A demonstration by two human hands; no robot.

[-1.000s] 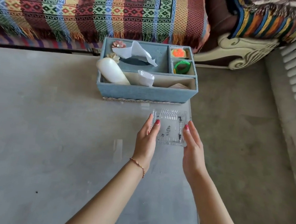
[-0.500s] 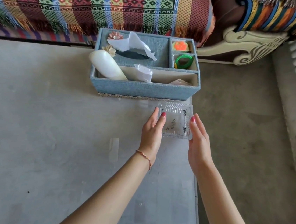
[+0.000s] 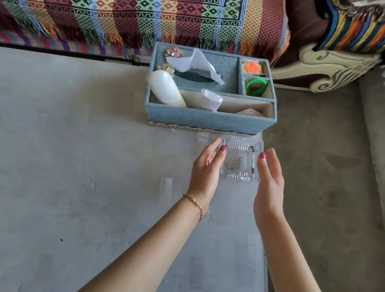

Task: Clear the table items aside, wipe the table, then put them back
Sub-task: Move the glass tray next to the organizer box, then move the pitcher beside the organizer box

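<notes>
One clear glass tray (image 3: 241,161) lies on the glass table (image 3: 67,156), just in front of one blue fabric organiser (image 3: 209,119), with dark specks inside it. The left hand (image 3: 207,168) and right hand (image 3: 269,182) flank the tray, fingers straight and together, gripping nothing. The organiser has four compartments: one tissue (image 3: 195,64) in the slot, one white bottle (image 3: 165,89) and one small wrapped packet (image 3: 210,101) in the front one, one orange item (image 3: 252,67), and green rings (image 3: 256,87).
</notes>
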